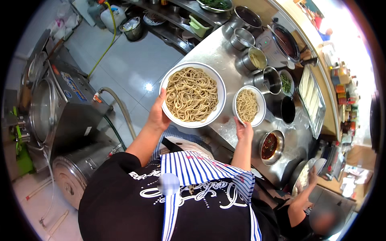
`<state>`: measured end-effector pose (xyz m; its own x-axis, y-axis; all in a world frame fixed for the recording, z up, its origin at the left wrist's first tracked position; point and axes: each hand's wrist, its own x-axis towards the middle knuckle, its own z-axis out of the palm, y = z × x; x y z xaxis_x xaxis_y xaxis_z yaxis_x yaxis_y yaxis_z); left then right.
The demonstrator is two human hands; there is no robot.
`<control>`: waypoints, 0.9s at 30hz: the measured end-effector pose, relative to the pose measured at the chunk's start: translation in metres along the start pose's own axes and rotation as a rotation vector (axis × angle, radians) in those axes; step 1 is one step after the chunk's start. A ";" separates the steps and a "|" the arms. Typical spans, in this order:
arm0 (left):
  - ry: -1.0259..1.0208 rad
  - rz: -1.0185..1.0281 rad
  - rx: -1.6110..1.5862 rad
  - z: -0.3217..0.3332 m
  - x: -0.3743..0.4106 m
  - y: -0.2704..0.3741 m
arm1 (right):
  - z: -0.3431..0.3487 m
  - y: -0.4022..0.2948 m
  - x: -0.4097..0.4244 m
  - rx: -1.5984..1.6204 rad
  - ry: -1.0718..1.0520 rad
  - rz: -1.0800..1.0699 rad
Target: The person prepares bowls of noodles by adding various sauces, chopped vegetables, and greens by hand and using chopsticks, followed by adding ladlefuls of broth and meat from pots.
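Note:
My left hand grips a large white bowl by its near left side, thumb on the rim. Plain greyish-brown noodles fill it, and it is held up over the floor and the counter's edge. To the right, a smaller white bowl with similar noodles is in my right hand, which holds its near rim. Whether this bowl touches the counter below is hard to tell. Just right of my right forearm, a metal bowl contains dark red sauce with green bits.
Metal pots and a slow cooker line the steel counter. A foil-covered tray lies behind them. At lower right, a co-worker's hand is by a large bowl. Steel cooking equipment and hoses occupy the left.

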<state>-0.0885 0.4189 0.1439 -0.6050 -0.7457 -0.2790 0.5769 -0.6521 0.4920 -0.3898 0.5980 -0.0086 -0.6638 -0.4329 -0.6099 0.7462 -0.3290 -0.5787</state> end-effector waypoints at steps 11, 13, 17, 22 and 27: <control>0.058 0.066 0.206 -0.036 0.021 -0.014 | 0.171 0.029 -0.120 -1.246 -0.646 -0.293; 0.032 0.017 0.193 -0.035 0.022 -0.013 | 0.193 0.052 -0.098 -1.462 -0.620 -0.304; 0.123 -0.161 0.339 -0.028 0.036 -0.017 | 0.209 0.059 -0.087 -1.079 -0.507 0.239; 0.111 -0.262 0.425 -0.032 0.055 -0.024 | 0.188 0.063 -0.066 -0.801 -0.555 0.342; 0.096 -0.267 0.294 -0.032 0.063 -0.040 | 0.217 0.026 -0.114 -1.393 -0.497 -0.298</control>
<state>-0.1321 0.3938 0.0808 -0.6500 -0.5743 -0.4977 0.2167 -0.7678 0.6029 -0.2842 0.4572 0.1633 -0.4813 -0.8214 -0.3060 -0.2410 0.4596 -0.8548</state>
